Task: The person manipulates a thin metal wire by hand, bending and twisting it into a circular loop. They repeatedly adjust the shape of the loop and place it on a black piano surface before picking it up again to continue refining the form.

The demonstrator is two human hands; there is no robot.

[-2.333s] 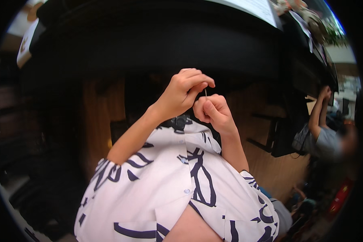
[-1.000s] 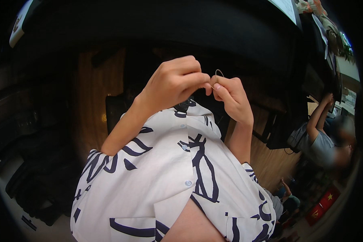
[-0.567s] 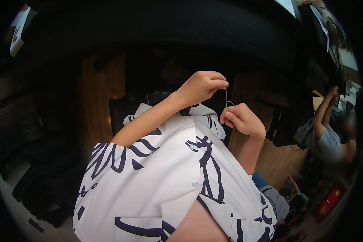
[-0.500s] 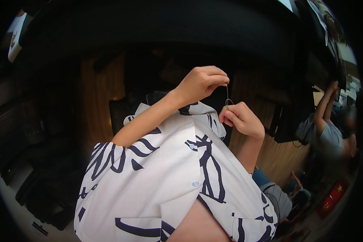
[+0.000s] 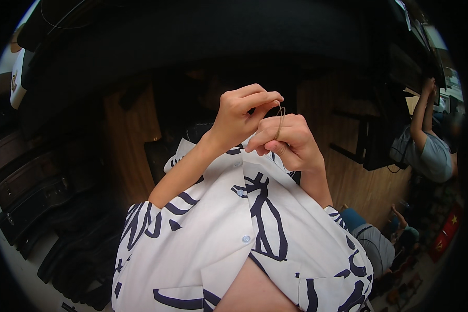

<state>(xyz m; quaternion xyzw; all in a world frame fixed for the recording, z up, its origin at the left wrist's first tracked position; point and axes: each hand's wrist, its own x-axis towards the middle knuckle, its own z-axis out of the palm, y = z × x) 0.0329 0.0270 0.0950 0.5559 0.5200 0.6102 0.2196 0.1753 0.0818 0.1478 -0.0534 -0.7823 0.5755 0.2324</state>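
A thin tan string (image 5: pixel 282 118), bent into a narrow loop, stands up from between the fingers of my right hand (image 5: pixel 295 141). That hand is closed around its lower part, the thumb pressed against the curled forefinger. Just above and to the left, my left hand (image 5: pixel 243 110) pinches the top of the string between thumb and fingertips. Both hands are close together in the air, in front of my white patterned shirt (image 5: pixel 218 229). What my right palm covers of the string is hidden.
Dark hard cases (image 5: pixel 34 192) are lined up at the left. A broad dark surface (image 5: pixel 208 39) lies ahead of my hands, above a wooden floor (image 5: pixel 130 140). One person (image 5: pixel 432 153) at the right has arms raised; another (image 5: pixel 373 244) is lower right.
My hands have come closer together; the right rose and moved left. The string, stretched upright between them before, is now a narrow loop beside the right fingers. My view has shifted slightly.
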